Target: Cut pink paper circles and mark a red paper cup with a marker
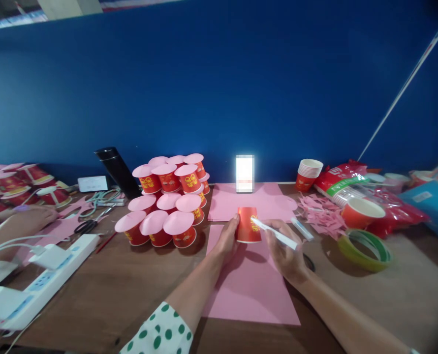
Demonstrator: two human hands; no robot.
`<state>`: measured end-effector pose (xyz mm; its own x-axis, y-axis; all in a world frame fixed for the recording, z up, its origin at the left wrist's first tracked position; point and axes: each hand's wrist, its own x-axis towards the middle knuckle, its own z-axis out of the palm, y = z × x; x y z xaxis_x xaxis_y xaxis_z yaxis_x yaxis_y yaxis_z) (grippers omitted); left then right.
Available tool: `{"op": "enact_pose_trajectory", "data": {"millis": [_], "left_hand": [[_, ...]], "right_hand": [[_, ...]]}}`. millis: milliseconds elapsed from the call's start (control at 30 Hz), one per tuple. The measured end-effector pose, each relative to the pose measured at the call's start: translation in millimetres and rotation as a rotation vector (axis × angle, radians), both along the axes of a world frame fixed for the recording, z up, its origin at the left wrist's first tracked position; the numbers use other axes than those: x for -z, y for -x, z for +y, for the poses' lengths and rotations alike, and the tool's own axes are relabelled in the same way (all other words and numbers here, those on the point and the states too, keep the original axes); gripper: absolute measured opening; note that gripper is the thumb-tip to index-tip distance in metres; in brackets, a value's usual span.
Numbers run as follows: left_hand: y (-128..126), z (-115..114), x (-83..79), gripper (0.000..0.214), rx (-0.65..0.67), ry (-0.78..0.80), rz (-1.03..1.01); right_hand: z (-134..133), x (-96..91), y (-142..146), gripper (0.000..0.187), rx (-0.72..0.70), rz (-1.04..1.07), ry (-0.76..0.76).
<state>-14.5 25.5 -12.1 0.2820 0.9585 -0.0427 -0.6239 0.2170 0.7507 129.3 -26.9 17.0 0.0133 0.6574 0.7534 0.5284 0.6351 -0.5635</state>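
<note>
My left hand (228,239) is closed on the left side of a red paper cup (247,226) with yellow lettering. The cup is upside down, its white rim at the bottom, over a pink paper sheet (248,295); I cannot tell if it rests on the sheet. In my right hand (287,253) is a white pen (278,233), its end pointing at the cup's right side. Dark scissors (309,263) lie partly hidden behind my right hand. More pink sheets (222,204) lie just beyond the cup.
Red cups topped with pink paper discs (178,222) are stacked at left. A phone (245,173) stands behind. Rightward are nested cups (309,174), paper scraps (320,215) and a tape roll (364,250). A power strip (52,282) and another person's hand (38,216) are far left.
</note>
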Motion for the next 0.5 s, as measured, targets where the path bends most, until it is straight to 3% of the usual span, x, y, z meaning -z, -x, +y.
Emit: {"op": "enact_pose_trajectory", "data": {"millis": [500], "left_hand": [[-0.8, -0.1, 0.8, 0.043, 0.002, 0.025, -0.023]], "right_hand": [[-0.4, 0.5, -1.0, 0.014, 0.003, -0.012, 0.001]]}}
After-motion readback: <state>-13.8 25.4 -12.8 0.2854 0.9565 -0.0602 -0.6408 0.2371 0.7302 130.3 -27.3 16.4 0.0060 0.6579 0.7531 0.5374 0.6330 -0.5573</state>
